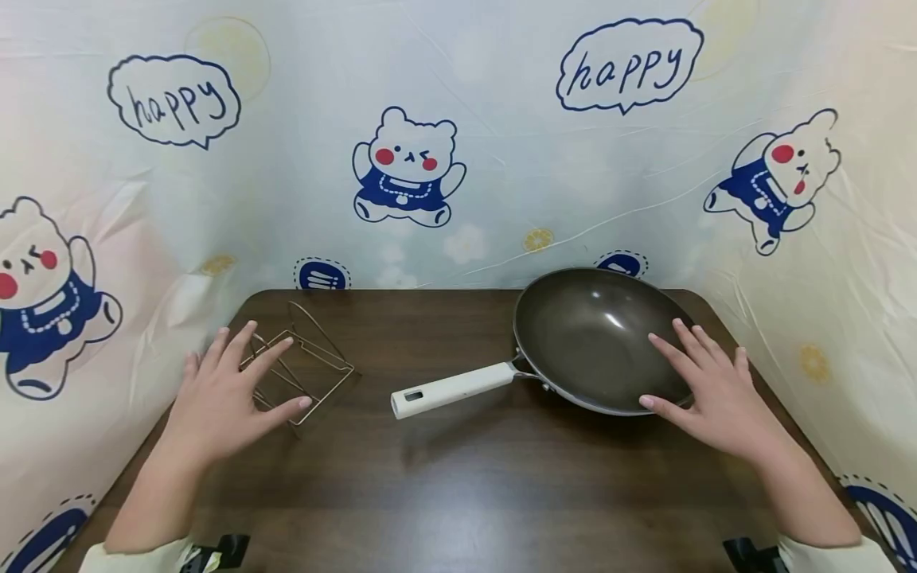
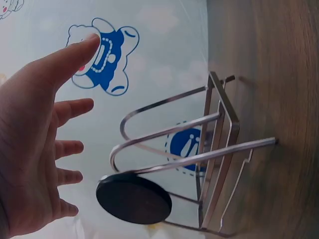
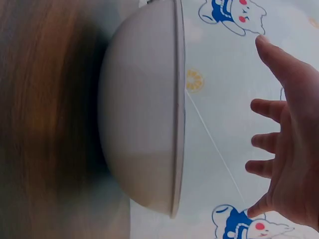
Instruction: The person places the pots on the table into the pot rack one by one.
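Observation:
A dark-lined frying pan (image 1: 587, 342) with a pale outside and a white handle (image 1: 458, 390) stands on the right part of the table, its handle pointing left. My right hand (image 1: 716, 390) hovers over the pan's right rim with fingers spread. In the right wrist view a gap shows between that hand and the pan (image 3: 142, 109). On the left stands a metal wire rack (image 2: 219, 149) with upright loops and a round black disc (image 2: 133, 198). Above and beside it my left hand (image 1: 225, 398) is spread, apart from the rack and holding nothing.
The brown wooden table (image 1: 458, 477) has rounded far corners. A pale cloth (image 1: 501, 175) printed with bears and the word "happy" hangs behind it and along both sides. The pan's handle reaches toward the table's middle.

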Motion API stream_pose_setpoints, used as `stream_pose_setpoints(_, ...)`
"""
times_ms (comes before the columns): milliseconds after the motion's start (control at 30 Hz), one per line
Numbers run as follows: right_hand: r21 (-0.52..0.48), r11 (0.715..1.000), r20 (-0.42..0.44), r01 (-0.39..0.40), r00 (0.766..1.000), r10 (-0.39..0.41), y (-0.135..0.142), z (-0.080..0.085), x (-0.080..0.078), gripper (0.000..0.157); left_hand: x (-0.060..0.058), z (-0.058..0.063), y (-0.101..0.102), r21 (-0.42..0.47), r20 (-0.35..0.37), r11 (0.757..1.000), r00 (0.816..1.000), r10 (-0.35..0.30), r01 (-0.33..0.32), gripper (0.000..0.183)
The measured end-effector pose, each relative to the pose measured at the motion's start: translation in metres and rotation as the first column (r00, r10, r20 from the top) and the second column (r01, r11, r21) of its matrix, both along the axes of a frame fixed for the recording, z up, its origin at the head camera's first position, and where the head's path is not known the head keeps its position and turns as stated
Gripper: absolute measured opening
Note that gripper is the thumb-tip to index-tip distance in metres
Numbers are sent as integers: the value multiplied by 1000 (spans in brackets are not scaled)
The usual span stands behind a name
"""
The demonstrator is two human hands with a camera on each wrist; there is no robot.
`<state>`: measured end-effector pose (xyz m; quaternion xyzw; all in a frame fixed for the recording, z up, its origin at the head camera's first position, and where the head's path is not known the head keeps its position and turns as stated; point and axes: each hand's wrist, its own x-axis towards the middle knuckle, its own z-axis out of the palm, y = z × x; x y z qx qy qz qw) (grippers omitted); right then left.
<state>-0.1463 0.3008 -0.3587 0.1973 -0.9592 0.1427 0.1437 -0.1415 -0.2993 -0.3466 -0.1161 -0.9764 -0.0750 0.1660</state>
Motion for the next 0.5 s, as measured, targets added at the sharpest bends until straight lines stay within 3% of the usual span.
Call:
stream_pose_setpoints(200,-96,994,-13,-59,998,58,-11,-2,-1,84,-7,0,11,37,-12,998,999,-53,53,84)
stream_pose_setpoints(400,-216,964,-2,-153,988,156,-23,0,-3,84,-14,2,25,60,12,993,995,-100,99,87)
stream_pose_setpoints(500,-239,957,-22,-164,986,163,-29,-1,-5,84,-19,3,32,70,20,989,991,-129,127,87)
